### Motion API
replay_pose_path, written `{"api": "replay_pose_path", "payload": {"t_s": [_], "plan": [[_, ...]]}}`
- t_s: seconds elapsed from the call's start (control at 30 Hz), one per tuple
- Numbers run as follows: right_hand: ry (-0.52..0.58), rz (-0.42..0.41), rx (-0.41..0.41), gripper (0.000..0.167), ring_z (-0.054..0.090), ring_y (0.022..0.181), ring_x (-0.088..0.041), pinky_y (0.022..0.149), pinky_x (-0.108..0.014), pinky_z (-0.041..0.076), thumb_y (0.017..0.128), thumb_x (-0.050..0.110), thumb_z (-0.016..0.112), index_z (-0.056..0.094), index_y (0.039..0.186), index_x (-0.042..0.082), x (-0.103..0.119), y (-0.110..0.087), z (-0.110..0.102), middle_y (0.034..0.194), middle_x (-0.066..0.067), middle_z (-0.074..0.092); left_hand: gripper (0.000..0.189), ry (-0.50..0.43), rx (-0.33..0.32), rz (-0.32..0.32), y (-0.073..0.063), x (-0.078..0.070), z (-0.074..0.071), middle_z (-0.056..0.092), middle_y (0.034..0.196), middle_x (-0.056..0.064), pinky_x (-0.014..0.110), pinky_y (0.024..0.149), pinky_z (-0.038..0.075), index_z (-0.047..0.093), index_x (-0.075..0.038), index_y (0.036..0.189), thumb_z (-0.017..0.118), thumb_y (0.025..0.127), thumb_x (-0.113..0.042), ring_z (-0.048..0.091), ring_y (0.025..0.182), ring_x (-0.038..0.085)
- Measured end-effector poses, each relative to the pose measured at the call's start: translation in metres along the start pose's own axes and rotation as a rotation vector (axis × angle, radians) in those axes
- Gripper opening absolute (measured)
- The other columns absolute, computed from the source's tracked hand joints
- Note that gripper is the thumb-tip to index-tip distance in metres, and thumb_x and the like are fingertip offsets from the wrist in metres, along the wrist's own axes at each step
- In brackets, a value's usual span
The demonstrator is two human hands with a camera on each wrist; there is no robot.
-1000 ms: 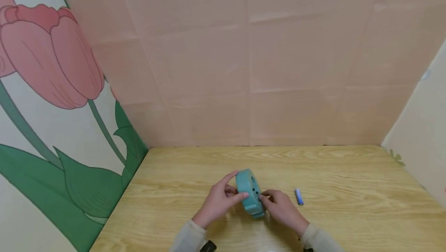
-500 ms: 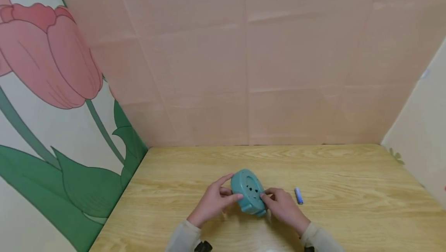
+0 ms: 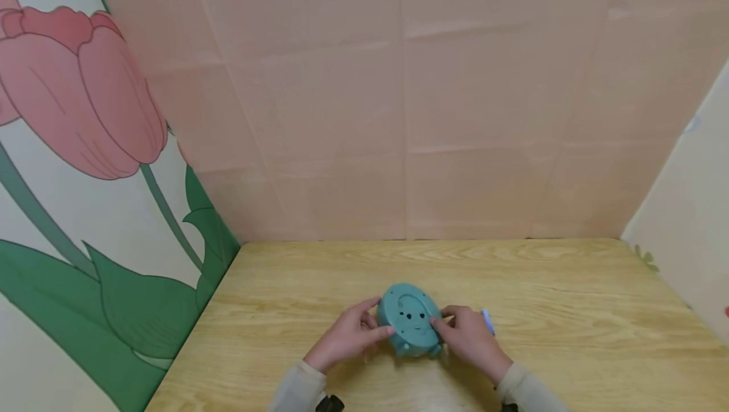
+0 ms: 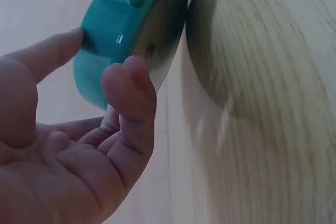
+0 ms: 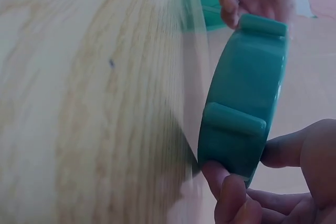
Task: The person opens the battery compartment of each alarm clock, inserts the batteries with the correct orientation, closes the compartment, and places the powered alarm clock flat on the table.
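Both hands hold a round teal alarm clock (image 3: pixel 409 308) just above the table, its back with small dark openings turned up toward the head camera. My left hand (image 3: pixel 347 337) grips the rim on the left, thumb on the near side. On the opposite edge, my right hand (image 3: pixel 471 340) pinches the rim between thumb and fingers. The left wrist view shows the clock's pale front (image 4: pixel 164 30) facing down at the tabletop. Two stubby feet (image 5: pixel 233 119) stick out from the rim in the right wrist view. Partly behind my right hand lies a small blue battery (image 3: pixel 488 321).
The wood-grain table (image 3: pixel 569 285) runs back to a wall covered in creased pinkish sheeting (image 3: pixel 410 114). At the left stands a wall with a painted tulip (image 3: pixel 85 95), and a pale wall (image 3: pixel 695 222) borders the right side.
The clock has turned from nearly edge-on until its back shows fully to the head camera. Both hands stay on it, and my right hand now covers part of the battery.
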State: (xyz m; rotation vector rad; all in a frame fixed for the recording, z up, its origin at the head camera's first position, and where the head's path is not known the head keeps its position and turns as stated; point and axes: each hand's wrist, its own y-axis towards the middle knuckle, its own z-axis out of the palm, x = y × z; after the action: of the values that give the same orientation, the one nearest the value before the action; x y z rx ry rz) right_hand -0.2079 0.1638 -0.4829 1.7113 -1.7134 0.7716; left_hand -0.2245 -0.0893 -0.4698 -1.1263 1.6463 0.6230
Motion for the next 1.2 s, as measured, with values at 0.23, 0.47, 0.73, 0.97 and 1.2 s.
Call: {"api": "replay_pose_path", "payload": {"t_s": [0.23,0.47,0.73,0.97,1.2], "plan": [[-0.052,-0.002,-0.009,0.032,0.060,0.064,-0.011,0.054,-0.028,0.049,0.091,0.024,0.073,0.071,0.105,-0.005,0.001,-0.002,-0.004,0.075,-0.001,0.070,0.068,0.004,0.034,-0.030,-0.002,-0.002,0.003,0.065,0.086,0.013,0.037,0.053,0.055,0.037,-0.004,0.153,0.057,0.102,-0.044,0.064,0.066,0.025],[-0.121,0.006,-0.013,0.032,0.057,0.060,-0.011,0.051,-0.029,0.047,0.089,0.027,0.075,0.074,0.104,-0.001,0.000,-0.004,-0.007,0.073,0.001,0.069,0.061,0.064,0.005,-0.036,-0.002,0.001,0.010,0.062,0.080,0.010,0.036,0.054,0.054,0.037,-0.003,0.153,0.051,0.105,-0.038,0.061,0.063,0.022],[-0.189,-0.017,-0.023,0.032,0.056,0.059,-0.010,0.050,-0.030,0.045,0.087,0.031,0.076,0.075,0.102,0.003,-0.002,-0.005,-0.010,0.071,0.002,0.069,0.056,0.068,0.029,-0.071,0.002,0.003,0.016,0.061,0.077,0.008,0.035,0.053,0.051,0.038,-0.002,0.152,0.049,0.106,-0.032,0.059,0.062,0.021],[-0.227,0.005,0.004,0.036,0.056,0.061,-0.012,0.050,-0.030,0.046,0.086,0.034,0.077,0.075,0.103,0.003,0.002,-0.005,-0.012,0.073,0.002,0.069,0.049,0.073,0.065,-0.100,0.003,0.001,0.015,0.062,0.078,0.008,0.033,0.054,0.051,0.045,0.000,0.147,0.048,0.107,-0.028,0.059,0.064,0.019],[-0.226,0.015,0.021,0.037,0.057,0.060,-0.011,0.050,-0.029,0.046,0.085,0.033,0.078,0.075,0.102,0.001,0.003,-0.005,-0.013,0.073,0.002,0.069,0.036,0.080,0.079,-0.131,0.003,0.002,0.015,0.064,0.079,0.007,0.032,0.055,0.051,0.058,-0.004,0.135,0.050,0.106,-0.025,0.060,0.065,0.018]]}}
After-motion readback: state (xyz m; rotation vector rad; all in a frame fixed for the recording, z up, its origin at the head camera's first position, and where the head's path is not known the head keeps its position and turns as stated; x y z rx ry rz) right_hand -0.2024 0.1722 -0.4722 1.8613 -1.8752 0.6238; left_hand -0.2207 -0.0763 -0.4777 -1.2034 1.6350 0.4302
